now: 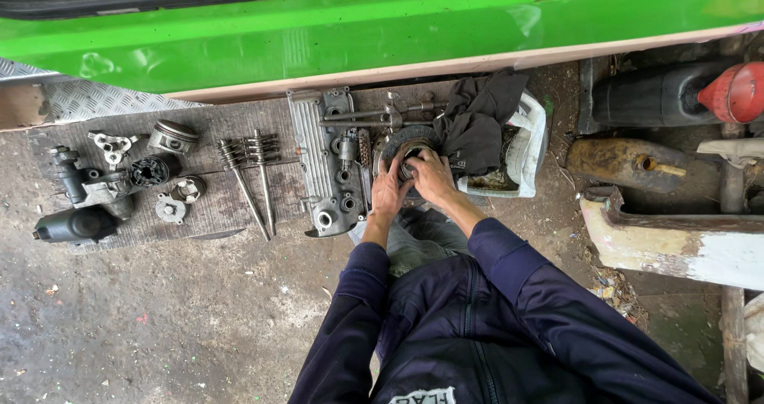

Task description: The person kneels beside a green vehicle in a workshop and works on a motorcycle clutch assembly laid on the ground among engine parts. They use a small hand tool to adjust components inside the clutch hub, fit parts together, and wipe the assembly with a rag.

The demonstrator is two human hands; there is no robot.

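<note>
Fingers of both my hands are pressed around a round dark metal part (411, 151) lying on the board (215, 205) on the ground, just right of the grey engine cover (322, 165), likely flat for steadiness. Left hand (388, 191) cups its near-left rim; right hand (432, 177) curls over its right side, forearms converging from below.

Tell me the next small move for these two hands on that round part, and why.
Probably press the inner ring evenly down. Both the left hand and right hand already sit on the dark round part, fingers at its centre opening, beside the grey engine cover. Whether it is seated cannot be told.
</note>
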